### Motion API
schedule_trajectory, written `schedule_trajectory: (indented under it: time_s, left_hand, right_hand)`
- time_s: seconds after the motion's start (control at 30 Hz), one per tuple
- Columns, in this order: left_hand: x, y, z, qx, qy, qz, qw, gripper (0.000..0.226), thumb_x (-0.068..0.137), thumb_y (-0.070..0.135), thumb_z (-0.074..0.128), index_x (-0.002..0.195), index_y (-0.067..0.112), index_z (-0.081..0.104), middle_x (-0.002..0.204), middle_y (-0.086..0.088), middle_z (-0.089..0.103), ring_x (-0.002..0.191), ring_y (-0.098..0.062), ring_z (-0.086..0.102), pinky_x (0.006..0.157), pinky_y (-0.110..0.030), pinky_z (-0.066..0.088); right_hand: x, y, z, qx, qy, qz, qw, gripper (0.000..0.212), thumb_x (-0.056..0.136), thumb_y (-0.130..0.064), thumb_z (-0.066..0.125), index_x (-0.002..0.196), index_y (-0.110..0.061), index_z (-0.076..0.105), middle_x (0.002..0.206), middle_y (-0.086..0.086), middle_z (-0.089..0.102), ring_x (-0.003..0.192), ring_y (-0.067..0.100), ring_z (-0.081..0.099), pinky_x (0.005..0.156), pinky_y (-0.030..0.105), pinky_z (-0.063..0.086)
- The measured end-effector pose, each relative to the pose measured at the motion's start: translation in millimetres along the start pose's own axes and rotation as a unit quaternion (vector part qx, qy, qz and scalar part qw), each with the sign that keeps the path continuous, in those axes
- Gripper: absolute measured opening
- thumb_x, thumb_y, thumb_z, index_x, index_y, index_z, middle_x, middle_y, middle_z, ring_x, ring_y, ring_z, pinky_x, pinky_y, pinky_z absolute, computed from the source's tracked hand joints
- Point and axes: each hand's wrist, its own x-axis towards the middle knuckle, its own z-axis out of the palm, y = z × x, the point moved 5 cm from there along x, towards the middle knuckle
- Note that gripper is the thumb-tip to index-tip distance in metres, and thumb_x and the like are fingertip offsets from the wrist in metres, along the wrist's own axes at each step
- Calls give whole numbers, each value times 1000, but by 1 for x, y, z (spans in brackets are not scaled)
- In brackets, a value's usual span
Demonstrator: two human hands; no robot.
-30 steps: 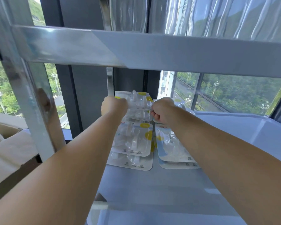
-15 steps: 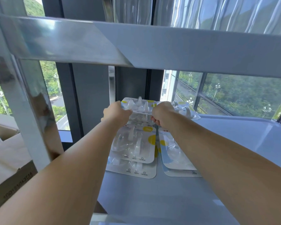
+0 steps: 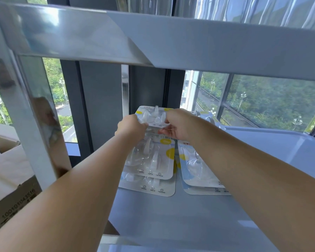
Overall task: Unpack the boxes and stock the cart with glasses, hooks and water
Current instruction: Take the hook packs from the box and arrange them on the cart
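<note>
Both my arms reach into the middle shelf [image 3: 180, 220] of a white cart. My left hand [image 3: 130, 127] and my right hand [image 3: 176, 125] each hold a side of a clear blister pack of hooks [image 3: 154, 116] at the back of the shelf, held nearly flat. Under it lie more hook packs: a left stack [image 3: 151, 166] with yellow dots and a right stack [image 3: 195, 170] partly hidden by my right forearm. Another pack [image 3: 205, 115] shows behind my right hand. Clear glasses [image 3: 149, 5] stand on the shelf above.
The upper shelf's edge [image 3: 189, 40] spans the view just above my hands. A shiny cart post [image 3: 35, 124] rises on the left. An open cardboard box [image 3: 9, 179] sits left of the cart. Windows lie behind the cart.
The held hook pack has moved down and back to lie nearly flat over the stacks. My right hand's fingers have loosened on its edge.
</note>
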Motion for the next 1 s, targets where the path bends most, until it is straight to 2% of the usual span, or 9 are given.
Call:
schedule_trajectory:
  time_s: [0.2, 0.27, 0.4, 0.5, 0.57, 0.67, 0.73, 0.87, 1.0]
  left_hand:
    - [2, 1, 0, -10, 7, 4, 1000, 15, 92, 26, 50, 93, 11, 50, 76, -4, 50, 67, -24, 48, 51, -26, 35]
    - [2, 2, 0, -16, 6, 11, 1000, 16, 91, 23, 49, 92, 8, 53, 71, -4, 46, 66, -24, 45, 47, -25, 31]
    - [-1, 5, -5, 19, 29, 20, 999, 23, 92, 24, 49, 103, 6, 56, 102, -14, 59, 86, -29, 53, 61, -31, 41]
    - [-20, 11, -14, 117, 56, 41, 991, 22, 94, 19, 43, 110, 7, 52, 119, -12, 52, 109, -32, 49, 83, -40, 44]
    - [-39, 21, -17, 234, 70, 106, 964, 27, 94, 15, 41, 120, 8, 47, 127, -9, 47, 119, -29, 42, 92, -38, 38]
    - [-67, 34, -19, 310, 53, 191, 930, 31, 93, 15, 43, 123, 9, 48, 127, -7, 48, 124, -26, 39, 100, -35, 32]
    - [-84, 37, -26, 307, 17, 193, 932, 31, 92, 15, 44, 122, 8, 49, 127, -8, 48, 123, -26, 39, 100, -33, 31]
    - [-122, 36, -46, 292, -69, 171, 939, 33, 93, 16, 42, 125, 6, 46, 131, -10, 47, 126, -27, 37, 99, -32, 31]
    - [-167, 49, -69, 255, -137, 151, 945, 29, 98, 17, 38, 125, 7, 45, 130, -10, 45, 123, -27, 40, 78, -33, 36]
  right_hand:
    - [-9, -2, 5, 16, -9, -6, 1000, 23, 96, -3, 39, 73, -1, 39, 84, 18, 56, 51, 18, 51, 36, 19, 46]
    - [-11, -4, 6, 1, -10, -19, 1000, 22, 96, -5, 39, 75, -2, 39, 76, 16, 53, 49, 17, 50, 35, 19, 45]
    - [-21, -5, 8, -18, -4, -5, 1000, 9, 97, -6, 36, 92, -2, 44, 66, 12, 46, 47, 16, 45, 30, 17, 40]
    - [-27, -5, 5, -129, 50, -61, 989, 13, 93, -5, 39, 82, -5, 46, 65, 7, 42, 51, 16, 40, 39, 20, 36]
    - [-40, -6, 7, -279, 100, -150, 943, 15, 89, -7, 45, 73, -8, 45, 75, 7, 50, 65, 20, 50, 50, 24, 37]
    - [-69, -2, 15, -427, 128, -196, 874, 20, 89, -12, 46, 104, -5, 57, 111, 13, 59, 107, 30, 54, 76, 31, 43]
    - [-86, 0, 22, -465, 128, -194, 854, 28, 91, -14, 44, 115, -6, 56, 122, 12, 55, 120, 30, 46, 83, 32, 41]
    - [-122, 3, 26, -483, 113, -168, 852, 28, 92, -16, 43, 116, -8, 55, 122, 11, 56, 119, 28, 47, 79, 30, 38]
    - [-166, 7, 22, -506, 80, -141, 847, 29, 97, -20, 37, 111, -4, 56, 119, 14, 55, 119, 29, 44, 80, 32, 38]
